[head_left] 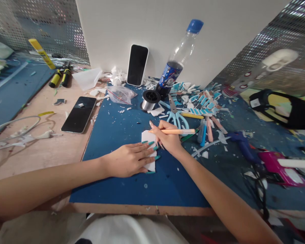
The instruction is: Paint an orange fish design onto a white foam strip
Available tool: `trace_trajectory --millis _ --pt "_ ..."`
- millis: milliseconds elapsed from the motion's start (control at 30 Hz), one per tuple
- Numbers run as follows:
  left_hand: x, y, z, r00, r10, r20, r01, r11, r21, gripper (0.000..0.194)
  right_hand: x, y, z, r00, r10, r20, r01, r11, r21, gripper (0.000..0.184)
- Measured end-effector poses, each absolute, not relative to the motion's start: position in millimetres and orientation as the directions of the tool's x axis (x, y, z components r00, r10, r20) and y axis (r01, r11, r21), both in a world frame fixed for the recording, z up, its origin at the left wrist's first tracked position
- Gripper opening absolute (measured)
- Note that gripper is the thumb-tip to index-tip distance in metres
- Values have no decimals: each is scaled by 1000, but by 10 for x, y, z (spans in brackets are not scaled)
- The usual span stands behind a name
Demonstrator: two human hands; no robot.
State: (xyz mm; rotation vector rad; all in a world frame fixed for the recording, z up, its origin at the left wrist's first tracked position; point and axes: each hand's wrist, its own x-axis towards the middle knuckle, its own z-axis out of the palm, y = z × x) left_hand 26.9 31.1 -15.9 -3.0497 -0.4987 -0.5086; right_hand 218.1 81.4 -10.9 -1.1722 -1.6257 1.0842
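Note:
My left hand (132, 159) lies flat with fingers stretched over a small white piece (147, 135), pressing it to the blue table mat (112, 135). Paper, card or foam, I cannot tell which the white piece is. In my right hand (167, 137) is an orange pen (180, 131), its tip at the upper part of the white piece. The pen lies nearly level, pointing left. Beyond my right hand are light blue scissors (176, 115), with their blades pointing away from me. My left hand covers much of the white piece's lower half.
A spool of wire (150, 101), a cola bottle (171, 61) and a propped phone (137, 64) stand behind. Another phone (79, 114) lies left. Cut scraps (203, 101) heap at the back right. A glue gun (246, 145) lies right; yellow-handled pliers (60, 76) lie far left.

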Motion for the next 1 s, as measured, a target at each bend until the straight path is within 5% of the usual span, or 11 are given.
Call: trace_trajectory --millis 1000 --pt "273 316 -181 882 297 366 315 -949 10 39 2188 813 -117 -328 937 122 228 204 -952 40"
